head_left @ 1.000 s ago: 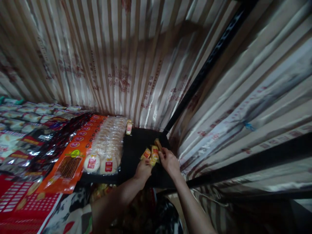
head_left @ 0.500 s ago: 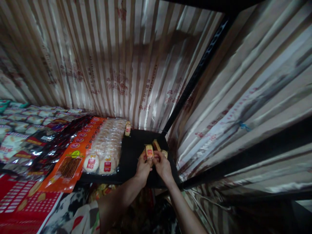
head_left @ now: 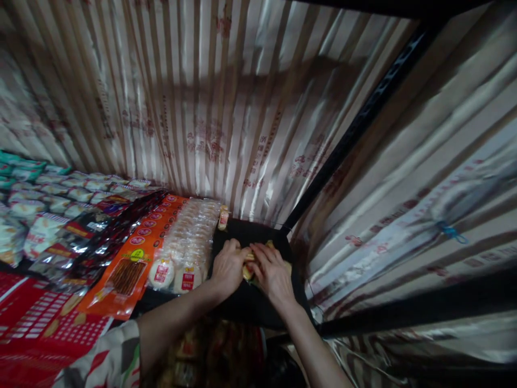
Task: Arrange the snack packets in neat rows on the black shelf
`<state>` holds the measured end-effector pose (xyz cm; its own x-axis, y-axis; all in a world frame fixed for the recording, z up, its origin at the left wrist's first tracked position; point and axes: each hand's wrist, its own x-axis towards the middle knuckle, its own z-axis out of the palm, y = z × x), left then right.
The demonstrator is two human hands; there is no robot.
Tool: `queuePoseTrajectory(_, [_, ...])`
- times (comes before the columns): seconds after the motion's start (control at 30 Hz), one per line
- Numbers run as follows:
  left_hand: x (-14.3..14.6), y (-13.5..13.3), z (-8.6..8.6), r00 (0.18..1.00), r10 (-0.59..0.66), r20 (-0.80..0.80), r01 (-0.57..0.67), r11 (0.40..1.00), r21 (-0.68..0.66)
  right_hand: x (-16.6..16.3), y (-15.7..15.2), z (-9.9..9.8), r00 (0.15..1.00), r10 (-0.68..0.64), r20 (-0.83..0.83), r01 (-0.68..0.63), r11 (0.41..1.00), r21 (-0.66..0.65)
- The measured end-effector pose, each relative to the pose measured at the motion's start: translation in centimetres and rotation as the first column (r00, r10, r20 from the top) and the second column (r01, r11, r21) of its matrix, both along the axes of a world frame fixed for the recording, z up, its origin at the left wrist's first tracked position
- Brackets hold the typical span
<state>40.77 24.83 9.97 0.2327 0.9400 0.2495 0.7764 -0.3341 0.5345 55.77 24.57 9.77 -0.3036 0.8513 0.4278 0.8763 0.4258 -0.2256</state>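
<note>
Over the black shelf (head_left: 238, 307) both of my hands are close together on small yellow-wrapped snack packets (head_left: 247, 272). My left hand (head_left: 228, 268) is closed, its curled fingertips gripping the left end of one packet. From the other side my right hand (head_left: 275, 275) bends over the same packet, thumb and fingers closed on it. More yellow wrapping shows beneath and beside the right hand, mostly hidden by its fingers. A single small packet with a red label (head_left: 223, 217) stands at the back left corner of the bare shelf part.
Left of my hands stand rows of round rice crackers (head_left: 188, 280) in clear wrap, orange snack bags (head_left: 121, 283), dark bags and white bags (head_left: 44, 234). A red printed sheet (head_left: 36, 328) hangs at lower left. A black post (head_left: 335, 156) and striped curtains (head_left: 194, 108) enclose the corner.
The packet held upright with its red label toward me is now lower and turned, among the other packets. My hands have come down over them. The view has shifted slightly.
</note>
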Motion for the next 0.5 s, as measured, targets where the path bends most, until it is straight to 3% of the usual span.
queuePoseTrajectory(0.07, [-1.0, 0.6, 0.9, 0.992, -0.069, -0.106, 0.075, 0.996, 0.054, -0.6, 0.8, 0.0, 0.998, 0.048, 0.041, -0.045, 0.997, -0.065])
queuePoseTrajectory(0.13, [-1.6, 1.3, 1.5, 0.991, -0.081, -0.11, 0.092, 0.991, 0.096, -1.3, 1.7, -0.2, 0.998, 0.056, 0.012, -0.054, 0.991, -0.118])
queuePoseTrajectory(0.23, [-1.9, 1.9, 1.6, 0.999, -0.045, -0.002, 0.045, 0.983, 0.18, -2.7, 3.4, -1.1, 0.983, -0.032, -0.179, -0.012, 0.971, -0.24])
queuePoseTrajectory(0.3, [-1.4, 2.1, 1.0, 0.995, 0.0, 0.102, -0.019, 0.982, 0.185, -3.7, 4.7, -2.1, 0.931, -0.146, -0.336, 0.017, 0.933, -0.359])
queuePoseTrajectory(0.37, [-0.6, 2.2, -0.2, 0.975, 0.075, 0.211, -0.098, 0.99, 0.099, -4.5, 6.2, -3.4, 0.858, -0.191, -0.478, -0.029, 0.91, -0.414])
queuePoseTrajectory(0.5, [0.9, 3.6, -3.4, 0.861, 0.308, 0.405, -0.244, 0.948, -0.204, -6.0, 9.2, -6.3, 0.758, -0.138, -0.637, -0.123, 0.93, -0.348])
